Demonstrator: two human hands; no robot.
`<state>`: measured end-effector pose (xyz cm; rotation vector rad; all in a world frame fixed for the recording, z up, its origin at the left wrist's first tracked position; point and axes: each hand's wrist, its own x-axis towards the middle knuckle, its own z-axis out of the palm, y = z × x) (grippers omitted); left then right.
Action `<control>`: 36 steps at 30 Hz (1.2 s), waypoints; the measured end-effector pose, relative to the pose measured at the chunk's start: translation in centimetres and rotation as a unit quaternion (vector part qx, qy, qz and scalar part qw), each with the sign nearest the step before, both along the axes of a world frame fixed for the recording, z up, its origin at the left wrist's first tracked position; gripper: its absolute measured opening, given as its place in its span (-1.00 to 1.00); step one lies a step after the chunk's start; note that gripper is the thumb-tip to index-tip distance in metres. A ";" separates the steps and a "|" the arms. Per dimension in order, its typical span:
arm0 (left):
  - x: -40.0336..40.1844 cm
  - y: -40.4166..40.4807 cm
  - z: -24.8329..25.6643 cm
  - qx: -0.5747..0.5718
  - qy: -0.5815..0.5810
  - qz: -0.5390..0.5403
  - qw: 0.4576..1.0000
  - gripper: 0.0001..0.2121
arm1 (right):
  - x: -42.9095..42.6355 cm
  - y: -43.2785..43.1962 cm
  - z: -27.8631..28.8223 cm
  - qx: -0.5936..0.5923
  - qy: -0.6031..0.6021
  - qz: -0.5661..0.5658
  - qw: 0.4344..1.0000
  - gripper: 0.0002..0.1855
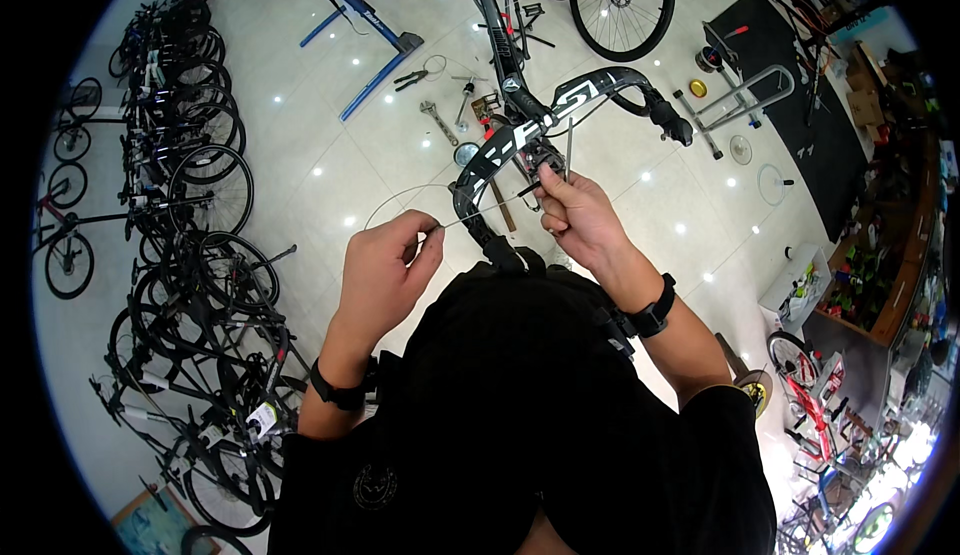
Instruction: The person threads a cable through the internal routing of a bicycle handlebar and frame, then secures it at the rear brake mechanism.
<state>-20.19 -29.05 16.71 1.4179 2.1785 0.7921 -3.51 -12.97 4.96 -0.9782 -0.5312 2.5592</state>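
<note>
My left hand (388, 273) pinches a thin bare cable (480, 215) between thumb and forefinger; part of it loops up behind the hand. The cable runs across to my right hand (577, 217), which grips a short black piece (529, 189) at the cable's other end. A slim grey metal rod (569, 146) rises beside the right fingers; whether the hand holds it is unclear. Just beyond both hands is a black-and-white drop handlebar (501, 156), attached to a dark bicycle frame (499, 29). The handlebar's near drop passes between my hands.
On the tiled floor lie an adjustable wrench (439, 121), black-handled pliers (410, 80) and a round dish (466, 154). A blue metal stand (382, 67) is farther off. Bicycles (202, 180) line the left side. To the right are a grey tubular stand (742, 97) and a parts box (799, 288).
</note>
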 end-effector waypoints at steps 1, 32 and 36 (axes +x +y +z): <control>0.1 0.0 0.0 -0.005 -0.011 -0.002 1.000 -0.90 | 0.0 -0.1 -0.1 0.015 -0.008 0.004 1.000 -0.71; -9.4 -4.3 0.7 0.087 -0.428 -0.076 0.896 -0.85 | 3.0 0.0 -0.5 -0.012 0.003 0.046 0.999 -0.73; -4.8 0.9 0.6 0.202 -0.499 -0.107 0.836 -0.79 | 5.4 0.7 -1.6 -0.016 -0.021 0.060 0.998 -0.77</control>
